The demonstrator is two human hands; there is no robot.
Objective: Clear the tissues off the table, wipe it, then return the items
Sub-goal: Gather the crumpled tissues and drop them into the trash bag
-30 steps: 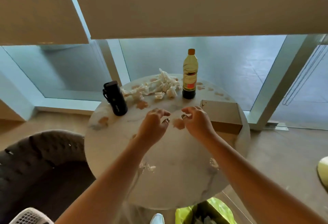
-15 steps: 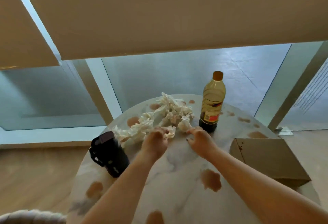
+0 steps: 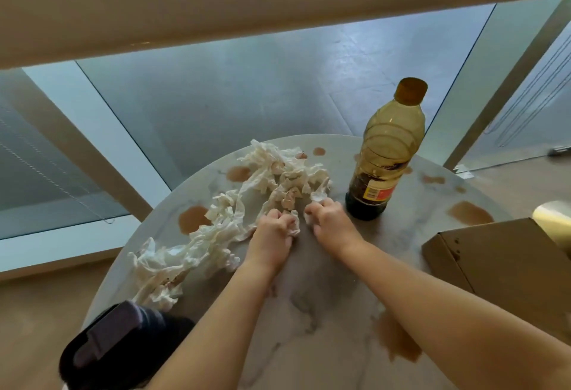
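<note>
A long heap of crumpled white tissues (image 3: 222, 222) lies across the far left of the round marble table (image 3: 327, 290). Brown spills (image 3: 193, 218) dot the tabletop. My left hand (image 3: 273, 230) grips a wad of tissue at the near edge of the heap. Beside it my right hand (image 3: 329, 219) pinches another piece of tissue, just left of the bottle (image 3: 387, 154). The bottle is clear plastic with a brown cap and a little dark liquid at the bottom.
A black flask (image 3: 120, 349) stands at the table's near left edge. A brown cardboard box (image 3: 506, 269) sits on the right side. Glass panels and white window frames lie beyond the table, under a beige blind.
Both hands have reached forward from the table's middle to the tissue heap and closed on tissue. The camera has moved closer and lower over the table.
</note>
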